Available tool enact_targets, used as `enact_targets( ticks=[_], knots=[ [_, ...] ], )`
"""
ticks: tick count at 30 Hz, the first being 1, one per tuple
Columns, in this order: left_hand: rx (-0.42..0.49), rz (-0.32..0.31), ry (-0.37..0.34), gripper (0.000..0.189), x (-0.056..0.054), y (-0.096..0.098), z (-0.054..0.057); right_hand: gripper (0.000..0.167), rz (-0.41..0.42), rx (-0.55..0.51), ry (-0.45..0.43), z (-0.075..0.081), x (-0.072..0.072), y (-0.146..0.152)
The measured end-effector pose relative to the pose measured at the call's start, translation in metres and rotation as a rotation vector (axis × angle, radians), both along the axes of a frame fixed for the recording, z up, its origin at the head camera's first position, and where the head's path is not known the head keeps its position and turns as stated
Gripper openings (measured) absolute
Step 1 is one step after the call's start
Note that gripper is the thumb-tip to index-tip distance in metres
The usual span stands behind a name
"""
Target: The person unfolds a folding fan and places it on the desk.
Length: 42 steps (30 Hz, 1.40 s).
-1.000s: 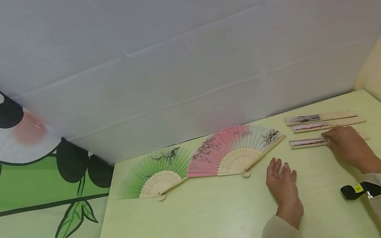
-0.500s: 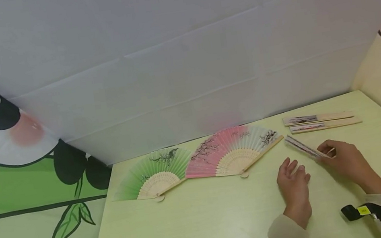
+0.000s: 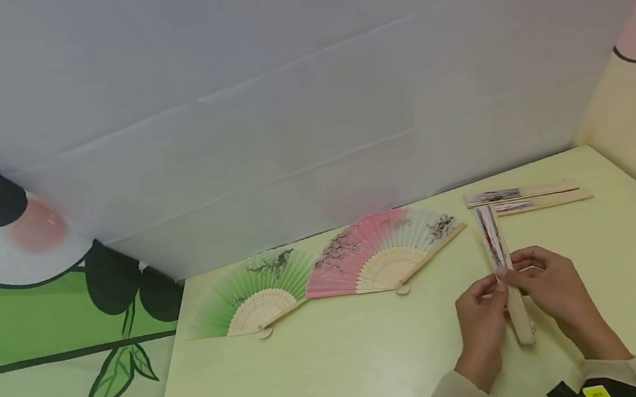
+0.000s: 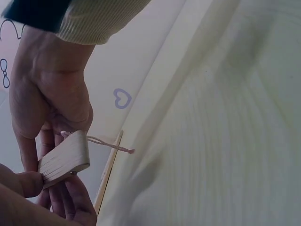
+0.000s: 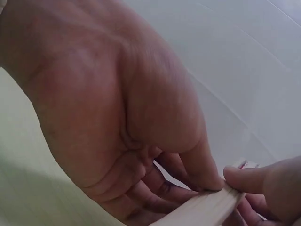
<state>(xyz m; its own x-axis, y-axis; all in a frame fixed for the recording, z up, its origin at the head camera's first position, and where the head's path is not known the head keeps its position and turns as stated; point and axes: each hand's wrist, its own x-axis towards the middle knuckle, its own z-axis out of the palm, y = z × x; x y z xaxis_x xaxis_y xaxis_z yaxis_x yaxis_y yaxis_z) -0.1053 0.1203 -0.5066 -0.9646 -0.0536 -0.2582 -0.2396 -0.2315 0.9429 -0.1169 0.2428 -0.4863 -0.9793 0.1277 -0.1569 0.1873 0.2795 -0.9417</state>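
Note:
A folded hand fan [image 3: 489, 235] with wooden ribs and printed cloth is held up off the table, its printed end pointing away. My left hand [image 3: 481, 325] pinches it from the left and my right hand [image 3: 557, 290] from the right, thumbs on top near its middle. In the left wrist view the fan's wooden end [image 4: 66, 160] faces the camera, with a thin cord loop [image 4: 110, 143] beside it. The right wrist view has the left thumb [image 5: 251, 179] beside the right thumb on the fan; some fingers are hidden beneath.
Two folded fans [image 3: 521, 192] lie at the table's back right. An open green fan [image 3: 271, 300] and an open pink-and-white fan [image 3: 397, 265] lie at the back left and middle. A pale wall [image 3: 279, 95] rises behind the table [image 3: 331, 380].
My right hand has lifted the nearest folded fan off the table, brought it closer and turned it lengthwise. My left hand, free before, now holds it too.

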Motion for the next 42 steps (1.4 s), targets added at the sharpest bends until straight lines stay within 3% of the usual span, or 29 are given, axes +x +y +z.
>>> enact_targets(
  ticks=[10,17,27,34,42],
  knots=[
    [0.032,0.008,0.007,0.015,0.006,-0.027,-0.003,0.051,0.081,-0.075,-0.101,-0.002,0.009,-0.017],
    [0.053,0.01,0.034,0.019,0.006,-0.047,0.0,0.048,0.021,-0.247,-0.106,-0.003,0.01,-0.037],
    [0.076,0.049,-0.006,0.022,0.008,-0.06,0.002,0.036,-0.043,-0.4,-0.159,-0.004,0.012,-0.053],
    [0.086,0.063,-0.016,0.022,0.009,-0.064,0.002,0.032,-0.061,-0.458,-0.206,-0.008,0.012,-0.058],
    [0.113,0.08,-0.012,0.025,0.007,-0.069,0.0,0.025,-0.087,-0.527,-0.187,-0.006,0.012,-0.061]
  ],
)
